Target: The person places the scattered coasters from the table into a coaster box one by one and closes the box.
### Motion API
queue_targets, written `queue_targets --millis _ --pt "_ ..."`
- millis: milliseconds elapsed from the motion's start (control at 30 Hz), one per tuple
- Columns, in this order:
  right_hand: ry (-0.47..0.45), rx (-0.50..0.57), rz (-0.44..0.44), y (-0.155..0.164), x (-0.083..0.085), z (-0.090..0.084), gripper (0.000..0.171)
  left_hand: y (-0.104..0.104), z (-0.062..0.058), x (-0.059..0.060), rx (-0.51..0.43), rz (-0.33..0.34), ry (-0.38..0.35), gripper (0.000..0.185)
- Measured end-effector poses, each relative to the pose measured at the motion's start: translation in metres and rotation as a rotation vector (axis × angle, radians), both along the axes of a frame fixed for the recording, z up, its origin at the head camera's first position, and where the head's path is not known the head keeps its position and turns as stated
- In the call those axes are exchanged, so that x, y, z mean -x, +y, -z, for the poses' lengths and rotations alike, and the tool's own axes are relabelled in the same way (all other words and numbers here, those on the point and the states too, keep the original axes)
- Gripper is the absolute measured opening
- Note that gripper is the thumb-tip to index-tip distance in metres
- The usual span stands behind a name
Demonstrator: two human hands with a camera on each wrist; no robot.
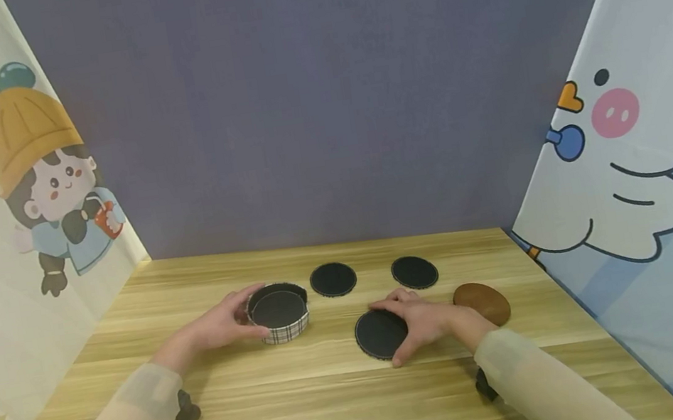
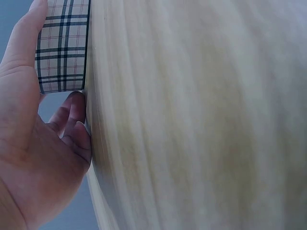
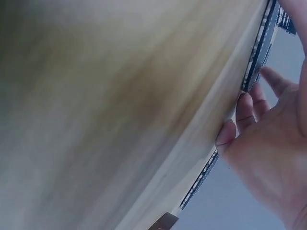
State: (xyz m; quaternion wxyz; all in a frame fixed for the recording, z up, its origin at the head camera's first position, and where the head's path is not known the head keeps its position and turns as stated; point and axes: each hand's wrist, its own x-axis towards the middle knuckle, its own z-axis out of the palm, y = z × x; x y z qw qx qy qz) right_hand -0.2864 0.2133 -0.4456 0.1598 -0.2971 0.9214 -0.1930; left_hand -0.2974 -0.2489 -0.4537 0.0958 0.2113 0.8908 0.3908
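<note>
My left hand holds a round, open-topped coaster holder by its left side, thumb in front and fingers behind. The holder has a black inside and a plaid outer wall, which fills the top left of the left wrist view. To the right of it, a flat round black coaster lies on the table. My right hand grips this coaster from the right, thumb at the near edge and fingers at the far edge. In the right wrist view, fingertips meet the coaster's patterned rim.
Two more black coasters, one behind the holder and one farther right, lie toward the back. A brown oval object sits beside my right wrist. A dark grey panel rises behind the wooden table, with cartoon-printed sheets either side.
</note>
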Motion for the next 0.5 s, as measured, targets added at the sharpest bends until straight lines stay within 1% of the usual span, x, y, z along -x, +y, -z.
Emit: queue_targets --millis 133,300,500 --pt "0.007 -0.013 -0.016 -0.0007 -0.0011 -0.002 0.117 0.0007 -0.0014 -0.0018 -0.002 -0.011 -0.015 0.11" --pt "0.008 -0.026 -0.02 -0.0013 -0.0008 -0.0033 0.116 0.0003 -0.0002 -0.0018 0.014 -0.005 0.003 0.109" --pt "0.004 -0.036 -0.013 -0.0013 0.0001 -0.0033 0.117 -0.0004 0.001 -0.0019 0.0 0.0 0.001 0.11"
